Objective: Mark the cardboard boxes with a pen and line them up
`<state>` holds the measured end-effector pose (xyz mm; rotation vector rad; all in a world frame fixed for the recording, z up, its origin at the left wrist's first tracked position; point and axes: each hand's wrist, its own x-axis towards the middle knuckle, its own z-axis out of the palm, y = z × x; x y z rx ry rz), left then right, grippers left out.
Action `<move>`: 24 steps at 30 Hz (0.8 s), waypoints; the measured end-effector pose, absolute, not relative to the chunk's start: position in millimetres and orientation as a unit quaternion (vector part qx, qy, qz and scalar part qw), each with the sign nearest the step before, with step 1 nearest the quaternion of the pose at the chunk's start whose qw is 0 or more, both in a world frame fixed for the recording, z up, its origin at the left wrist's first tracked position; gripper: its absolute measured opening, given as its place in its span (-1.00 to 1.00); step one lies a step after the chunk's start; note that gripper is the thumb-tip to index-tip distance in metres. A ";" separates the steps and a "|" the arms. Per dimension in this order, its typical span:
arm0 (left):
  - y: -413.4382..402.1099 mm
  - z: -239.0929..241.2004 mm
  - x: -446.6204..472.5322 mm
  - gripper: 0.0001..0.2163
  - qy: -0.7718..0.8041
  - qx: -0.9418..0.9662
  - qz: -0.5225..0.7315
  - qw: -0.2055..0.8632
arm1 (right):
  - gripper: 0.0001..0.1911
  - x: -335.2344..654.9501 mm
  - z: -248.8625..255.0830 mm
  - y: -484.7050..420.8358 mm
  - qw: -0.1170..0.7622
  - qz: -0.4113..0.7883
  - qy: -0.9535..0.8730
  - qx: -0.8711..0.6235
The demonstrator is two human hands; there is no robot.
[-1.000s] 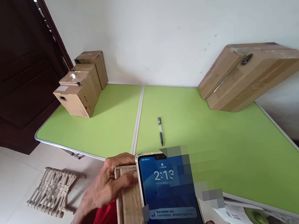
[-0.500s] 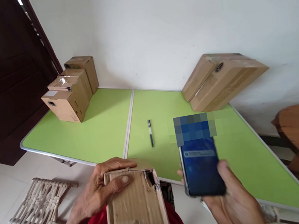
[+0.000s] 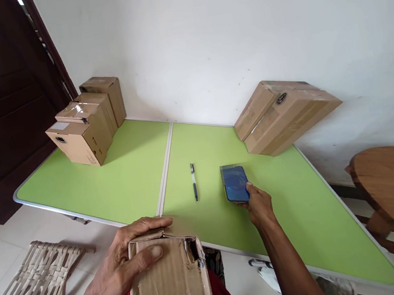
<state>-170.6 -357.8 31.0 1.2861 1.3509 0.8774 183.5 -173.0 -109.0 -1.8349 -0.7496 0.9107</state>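
Observation:
My left hand point(image 3: 132, 259) grips the top end of a worn cardboard box point(image 3: 167, 288), thumb on the face and fingers over the far edge. The box stands close against my body and has a torn hole at its upper right corner. Over the green table point(image 3: 218, 229), my right hand point(image 3: 259, 202) holds a smartphone point(image 3: 236, 186) by its right side, its screen lit blue. Whether the phone touches the tabletop, I cannot tell. A pen point(image 3: 194, 183) lies on the table to the left of the phone.
Several cardboard boxes point(image 3: 80, 141) stand in a row at the table's left end. Other cardboard boxes point(image 3: 282, 113) lean against the wall at the back right. A woven stool point(image 3: 40, 279) is on the floor at left; a round wooden table point(image 3: 386, 176) stands at right.
My right hand has carried the phone away from me, forward and down toward the tabletop. My left hand still grips the box. The view has shifted slightly.

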 end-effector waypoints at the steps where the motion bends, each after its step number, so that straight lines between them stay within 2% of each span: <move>1: -356.9 30.8 -170.8 -0.52 0.555 0.545 0.363 0.513 | -0.61 185.0 -110.4 -170.8 0.440 0.353 -0.321 -0.761; 5: -354.9 25.0 -169.7 -0.42 0.505 0.586 0.387 0.503 | -0.62 191.0 -107.1 -167.4 0.329 0.282 -0.407 -0.804; 10: -361.4 11.6 -160.6 -0.29 0.473 0.577 0.473 0.468 | -0.36 193.1 -98.8 -167.4 0.191 0.224 -0.498 -0.816; 14: -368.8 -2.3 -161.2 -0.11 0.491 0.566 0.470 0.466 | -0.23 189.8 -95.0 -170.5 0.118 0.204 -0.529 -0.815; 18: -374.5 -19.1 -174.6 -0.01 0.507 0.576 0.454 0.452 | -0.08 184.9 -80.4 -183.1 0.089 0.179 -0.544 -0.815; 21: -373.0 -32.4 -186.0 0.04 0.490 0.614 0.439 0.436 | 0.03 178.5 -65.2 -218.5 0.124 0.167 -0.589 -0.781; 22: -371.6 -36.9 -188.8 0.03 0.481 0.630 0.433 0.431 | 0.01 174.8 -61.7 -237.1 0.143 0.190 -0.613 -0.754; 24: -368.7 -46.3 -192.0 0.00 0.470 0.647 0.428 0.422 | -0.23 164.1 -59.2 -280.8 0.171 0.338 -0.631 -0.678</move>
